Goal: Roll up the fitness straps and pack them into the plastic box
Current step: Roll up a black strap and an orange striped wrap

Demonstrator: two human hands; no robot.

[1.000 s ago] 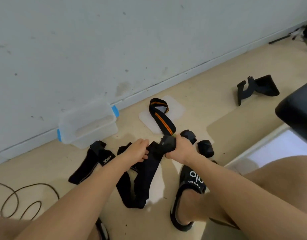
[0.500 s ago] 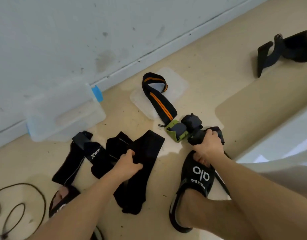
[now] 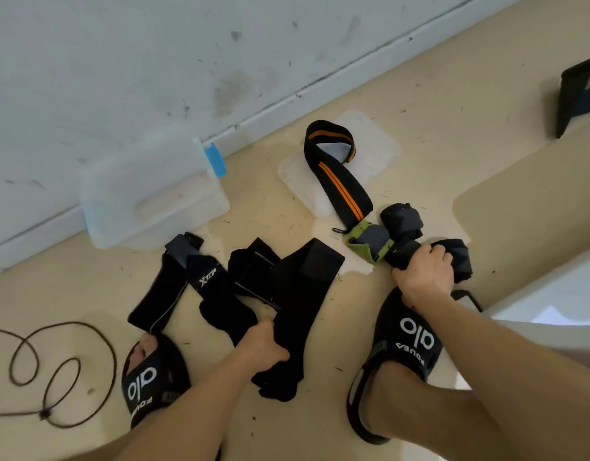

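Observation:
Several black fitness straps lie on the floor. My left hand (image 3: 263,347) grips the lower part of a wide black strap (image 3: 303,284) in the middle. My right hand (image 3: 423,274) holds a rolled black strap (image 3: 403,252) down on the floor beside two other black rolls, one (image 3: 401,219) behind it and one (image 3: 460,259) to its right. A black strap with orange stripes (image 3: 340,181) and a green end (image 3: 366,244) lies across the box lid (image 3: 376,148). The clear plastic box (image 3: 150,194) with blue clips stands by the wall. A strap marked XTEP (image 3: 187,281) lies at left.
My two feet in black slides (image 3: 410,344) (image 3: 150,384) rest on the floor. A dark cord (image 3: 61,371) coils at far left. Another black strap (image 3: 576,94) lies at far right. A white ledge (image 3: 553,294) borders the right side.
The hands have parted: my right hand carried the rolled strap right and down to the floor by the other rolls, my left hand slid down the wide black strap. The view tilted down.

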